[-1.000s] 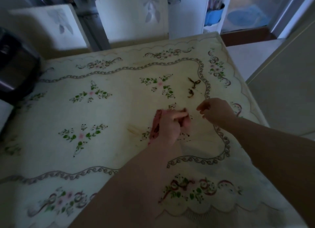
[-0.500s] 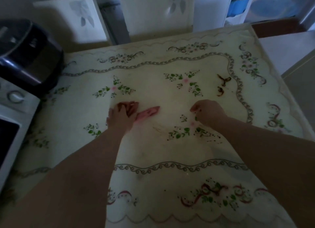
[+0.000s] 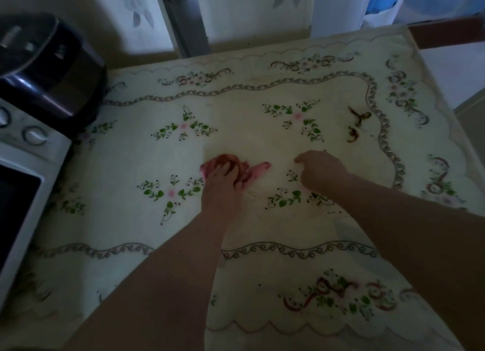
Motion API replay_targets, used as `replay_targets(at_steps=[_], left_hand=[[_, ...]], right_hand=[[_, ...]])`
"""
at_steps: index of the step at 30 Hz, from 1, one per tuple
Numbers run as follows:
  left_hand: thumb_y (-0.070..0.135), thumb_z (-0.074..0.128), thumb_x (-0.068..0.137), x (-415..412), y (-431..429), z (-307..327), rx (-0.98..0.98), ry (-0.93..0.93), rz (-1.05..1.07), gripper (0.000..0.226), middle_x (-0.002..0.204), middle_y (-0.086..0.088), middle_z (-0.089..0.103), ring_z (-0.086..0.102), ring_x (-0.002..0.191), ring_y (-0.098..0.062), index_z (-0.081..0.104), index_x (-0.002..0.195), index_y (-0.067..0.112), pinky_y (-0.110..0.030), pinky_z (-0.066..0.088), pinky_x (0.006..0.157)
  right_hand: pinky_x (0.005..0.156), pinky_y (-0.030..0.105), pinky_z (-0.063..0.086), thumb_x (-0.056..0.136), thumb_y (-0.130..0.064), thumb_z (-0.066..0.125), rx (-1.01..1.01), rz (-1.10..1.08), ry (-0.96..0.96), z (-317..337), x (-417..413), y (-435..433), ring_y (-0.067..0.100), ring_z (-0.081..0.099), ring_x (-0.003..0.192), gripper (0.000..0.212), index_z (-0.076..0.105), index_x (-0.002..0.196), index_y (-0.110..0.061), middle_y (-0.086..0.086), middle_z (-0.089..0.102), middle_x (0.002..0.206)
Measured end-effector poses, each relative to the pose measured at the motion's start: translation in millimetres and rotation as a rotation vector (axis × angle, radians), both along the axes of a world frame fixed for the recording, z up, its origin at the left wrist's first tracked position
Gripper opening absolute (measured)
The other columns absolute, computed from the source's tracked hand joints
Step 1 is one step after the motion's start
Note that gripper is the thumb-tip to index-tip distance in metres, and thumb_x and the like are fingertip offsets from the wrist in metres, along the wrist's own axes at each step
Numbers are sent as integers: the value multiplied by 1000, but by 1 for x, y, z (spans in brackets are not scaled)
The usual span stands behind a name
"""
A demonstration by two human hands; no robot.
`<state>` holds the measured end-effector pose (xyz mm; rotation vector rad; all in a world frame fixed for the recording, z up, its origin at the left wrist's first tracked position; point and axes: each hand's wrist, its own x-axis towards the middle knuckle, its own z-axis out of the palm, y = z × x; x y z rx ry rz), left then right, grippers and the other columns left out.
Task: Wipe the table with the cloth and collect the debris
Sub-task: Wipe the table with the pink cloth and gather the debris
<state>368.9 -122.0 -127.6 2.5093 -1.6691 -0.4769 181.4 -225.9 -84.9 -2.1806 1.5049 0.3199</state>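
The left hand [image 3: 221, 182] presses down on a bunched pink cloth [image 3: 246, 170] near the middle of the table [image 3: 236, 272], fingers gripping it. Just right of the cloth, the right hand [image 3: 321, 170] rests loosely curled, holding nothing visible. Farther right, brown debris [image 3: 357, 126] lies on the table.

cloth [image 3: 242, 170] under left hand [image 3: 221, 181] mid-table [image 3: 236, 272], right hand [image 3: 321, 172] beside it, debris [image 3: 358, 126] farther right

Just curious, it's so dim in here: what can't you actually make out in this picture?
- Head view: most of the pink cloth, covered by the left hand.
- What the curled right hand holds, if anything: its own fingers hide it.
- Dark bits far right: too small to identify.
- White appliance: cut off by the left edge.
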Motion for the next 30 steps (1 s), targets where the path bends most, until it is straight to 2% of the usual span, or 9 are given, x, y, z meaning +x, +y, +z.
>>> replay_targets(at_steps=[4,9,14,17,20,22,24,26,30], left_hand=[[26,42,98,-46,13,2,13,-20,31,45,154,0,33,29,137,-30,41,143,23,-40,35,108],[29,40,97,-111,30,5,4,-34,17,44,152,-1,36,30,134,-32,43,141,24,-41,37,102],[26,46,93,-152,54,5,-39,-47,-114,39,139,-7,53,48,120,-36,57,129,17,-42,48,93],[26,39,84,-135,66,-1,-18,-49,-257,46,127,-11,63,62,109,-35,65,120,13,-41,54,87],[23,32,85,-102,81,-9,-5,-16,-202,52,137,-17,54,52,124,-39,57,129,10,-46,44,101],[21,30,90,-74,91,-12,7,-38,-122,54,150,-17,37,34,139,-37,43,142,12,-44,29,114],[17,36,89,-39,101,-15,14,-76,-87,58,156,-15,25,20,145,-32,32,147,14,-43,21,119],[7,49,85,-2,111,-15,21,-130,-56,66,156,-13,24,15,146,-30,30,147,14,-43,17,120],[3,50,88,65,122,-15,10,-221,-14,63,154,-8,31,17,145,-27,33,147,17,-43,16,121]], right_hand=[[106,35,35,89,-10,51,-42,28,-107,-3,-41,12,22,40,133,51,47,138,-23,2,44,145],[104,36,38,89,-2,43,-86,53,-176,8,-79,19,24,44,129,50,52,134,-22,5,48,141],[103,36,39,86,-5,46,-82,136,-170,19,-79,26,25,45,129,50,53,132,-23,5,48,142],[101,35,41,84,-4,46,-68,155,-169,20,-60,35,24,47,129,52,53,132,-24,4,48,142],[104,35,39,87,-3,45,-58,205,-166,16,-37,47,24,45,131,50,52,133,-23,4,48,143],[108,34,36,88,-4,45,-34,248,-146,12,-22,55,23,42,134,51,49,136,-22,4,46,144],[110,34,34,88,-4,44,-12,289,-127,6,-5,62,22,40,135,53,46,138,-21,4,44,145],[111,32,33,89,-5,43,-2,304,-125,0,13,68,21,39,135,53,44,139,-21,2,42,146],[117,35,24,89,-2,40,-15,305,-87,-6,47,73,19,26,144,60,32,147,-19,0,26,157]])
